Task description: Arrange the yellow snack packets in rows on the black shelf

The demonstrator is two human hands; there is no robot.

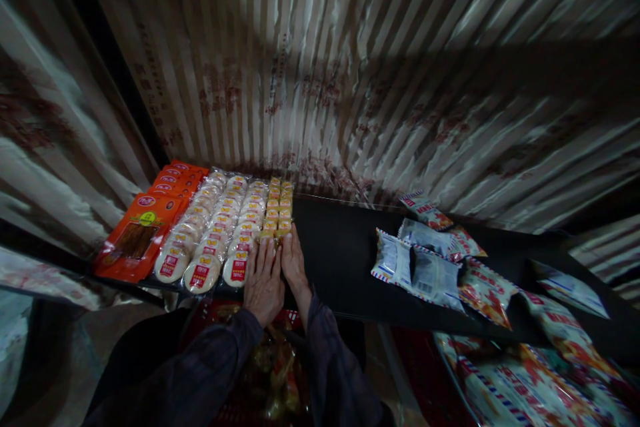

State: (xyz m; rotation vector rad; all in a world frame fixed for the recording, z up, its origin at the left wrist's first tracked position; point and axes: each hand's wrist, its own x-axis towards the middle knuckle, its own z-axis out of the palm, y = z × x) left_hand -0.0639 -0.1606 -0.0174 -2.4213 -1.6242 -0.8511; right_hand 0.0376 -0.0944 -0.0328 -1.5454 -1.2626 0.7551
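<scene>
My left hand (pixel 265 282) lies with its fingers stretched out flat at the near end of two rows of small yellow packets (pixel 273 204). Beside it, my right hand (pixel 294 264) has its fingers extended along the right side of these rows, its fingertips at the nearest packets. Both hands touch the yellow packets and seem to grip none. Just left of them, round white wrapped cakes (pixel 239 269) with red labels stand in three overlapping rows. Farther left, orange bags (pixel 135 237) of brown strips overlap in a row. My hands partly cover the nearest packets.
The goods are on a narrow black shelf (pixel 335 250) backed by a striped curtain (pixel 320 80). Blue-and-white snack bags (pixel 437 278) lie scattered at its right. Below, a crate (pixel 445 353) holds more such bags, and a red basket (pixel 197 320) with wrapped goods sits under my arms.
</scene>
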